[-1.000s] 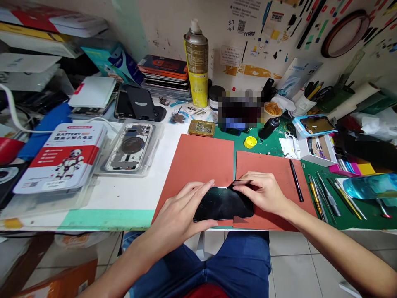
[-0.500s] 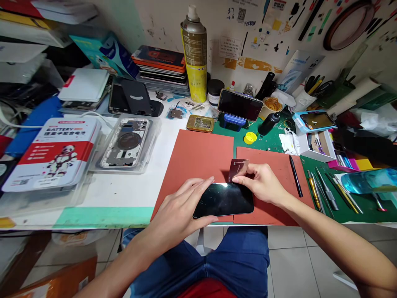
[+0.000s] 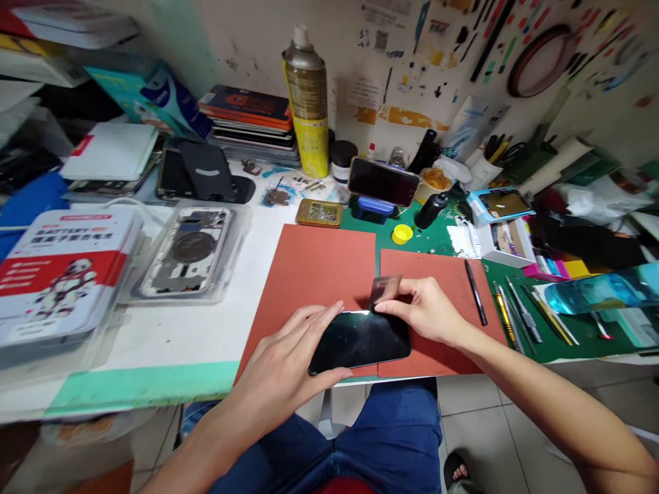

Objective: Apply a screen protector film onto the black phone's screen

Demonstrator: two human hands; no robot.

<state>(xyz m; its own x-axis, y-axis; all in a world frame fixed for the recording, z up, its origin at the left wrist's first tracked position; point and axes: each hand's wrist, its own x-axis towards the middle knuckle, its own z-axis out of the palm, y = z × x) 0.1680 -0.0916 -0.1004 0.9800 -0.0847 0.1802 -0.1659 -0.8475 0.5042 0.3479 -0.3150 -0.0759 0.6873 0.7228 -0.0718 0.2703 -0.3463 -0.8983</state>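
A phone (image 3: 360, 339) with a dark, glossy screen lies face up across the reddish-brown mats. My left hand (image 3: 288, 353) grips its left end, thumb along the near edge and fingers at the far edge. Between the thumb and fingers of my right hand (image 3: 430, 309) is a thin, card-like sheet (image 3: 384, 289), blurred and dark. The sheet's lower edge meets the phone's far long edge, right of the middle; whether it reaches into the seam I cannot tell. My right fingers partly cover the sheet and the phone's far right corner.
Right of the mats lie a black pen (image 3: 475, 291), several tweezers and drivers (image 3: 522, 312) and a blue bottle (image 3: 602, 287). Behind stand a propped phone (image 3: 384, 181), a spray can (image 3: 307, 113) and a yellow cap (image 3: 402, 234). A phone housing (image 3: 190, 250) sits in a clear case leftward.
The head view has shifted, so the bench sits differently in the picture. The sheet has tilted and looks darker. Both hands keep their grips. A sandalled foot now shows below.
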